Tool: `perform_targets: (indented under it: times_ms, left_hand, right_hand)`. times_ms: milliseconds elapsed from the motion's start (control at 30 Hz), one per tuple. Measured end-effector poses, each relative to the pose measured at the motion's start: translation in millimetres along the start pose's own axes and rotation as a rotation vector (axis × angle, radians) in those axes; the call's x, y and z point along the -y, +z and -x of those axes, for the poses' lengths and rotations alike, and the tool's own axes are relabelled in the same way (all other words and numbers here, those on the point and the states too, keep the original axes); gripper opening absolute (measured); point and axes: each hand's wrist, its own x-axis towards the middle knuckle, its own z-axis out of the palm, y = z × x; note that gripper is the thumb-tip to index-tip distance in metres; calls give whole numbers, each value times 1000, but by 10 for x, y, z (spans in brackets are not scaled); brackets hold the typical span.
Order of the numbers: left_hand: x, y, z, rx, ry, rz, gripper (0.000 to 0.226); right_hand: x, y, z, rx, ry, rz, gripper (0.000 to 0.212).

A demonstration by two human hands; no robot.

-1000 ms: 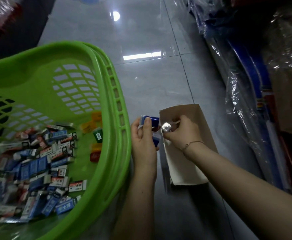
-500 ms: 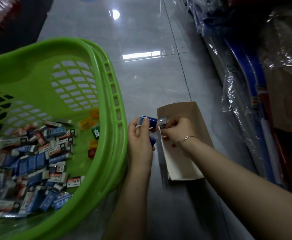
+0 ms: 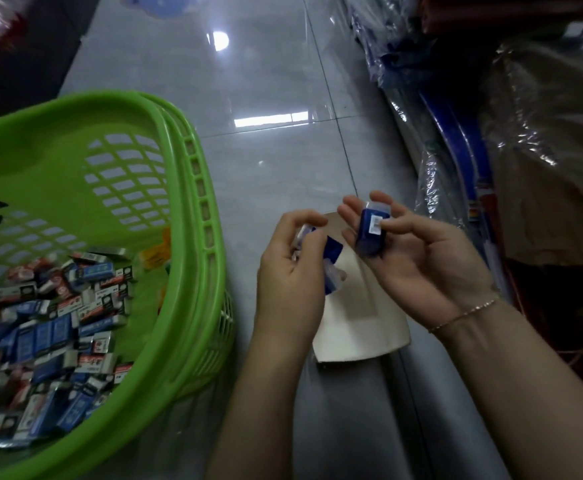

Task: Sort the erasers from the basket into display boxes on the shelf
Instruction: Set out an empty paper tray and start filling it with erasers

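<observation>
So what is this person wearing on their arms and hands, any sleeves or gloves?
No gloves or sleeves show: both forearms are bare to the frame's edge. The left hand wears nothing visible. The right hand has a thin gold-toned chain bracelet at the wrist.

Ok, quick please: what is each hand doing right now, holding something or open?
Left hand: fingers curled round blue erasers.
Right hand: thumb and fingers pinch one blue eraser.

No print on the erasers (image 3: 51, 327) is legible.
</observation>
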Motion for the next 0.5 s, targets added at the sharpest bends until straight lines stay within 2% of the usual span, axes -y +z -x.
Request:
perform_targets:
  times_ms: [67, 133, 233, 267, 333, 400, 500]
  left_hand:
    - [-44, 26, 25, 81, -152, 100, 18]
    - [-68, 35, 43, 176, -253, 78, 14]
    - [-61, 47, 59, 327, -330, -8, 35]
    - [-61, 51, 64, 359, -345, -26, 35]
    - [-36, 32, 63, 343, -348, -62, 22]
    - [-3, -4, 48, 259, -344, -92, 9]
    - [91, -49, 35, 218, -246, -258, 11]
  right_hand:
    - [19, -22, 25, 26, -36, 26, 55]
    - [7, -43, 25, 51, -54, 52, 51]
    - [-54, -41, 16, 97, -74, 172, 42]
    - [-75, -40, 10, 104, -89, 249, 38]
    - [-94, -43, -1, 94, -105, 422, 36]
    - [-57, -56, -5, 78, -102, 666, 34]
    - [101, -70, 1, 72, -118, 1048, 35]
